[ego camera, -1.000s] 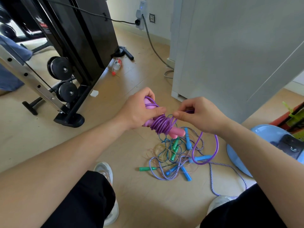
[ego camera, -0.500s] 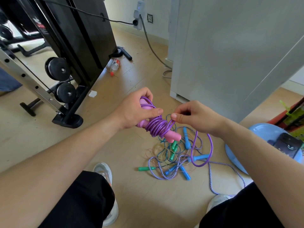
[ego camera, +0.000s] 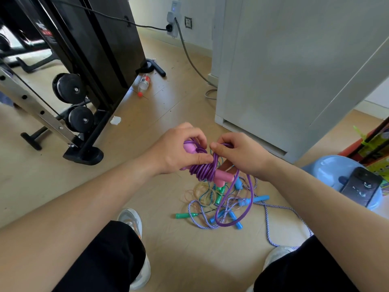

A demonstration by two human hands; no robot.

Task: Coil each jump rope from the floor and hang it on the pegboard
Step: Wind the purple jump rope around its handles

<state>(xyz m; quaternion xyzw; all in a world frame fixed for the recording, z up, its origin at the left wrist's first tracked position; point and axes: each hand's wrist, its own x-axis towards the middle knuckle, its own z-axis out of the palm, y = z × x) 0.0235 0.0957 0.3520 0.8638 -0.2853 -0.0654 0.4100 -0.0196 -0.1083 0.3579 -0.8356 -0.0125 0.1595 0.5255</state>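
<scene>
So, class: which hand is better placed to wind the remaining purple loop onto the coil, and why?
Right. The right hand pinches the purple jump rope where its loose loop leaves the coil; the left hand is busy gripping the pink handles and coil.

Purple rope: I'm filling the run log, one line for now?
left hand: grips pink handles | right hand: pinches purple rope | other ropes: floor

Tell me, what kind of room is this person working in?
Probably a home exercise room: a black fitness machine with round rollers stands on the wooden floor, and a tangle of jump ropes lies there too.
</scene>
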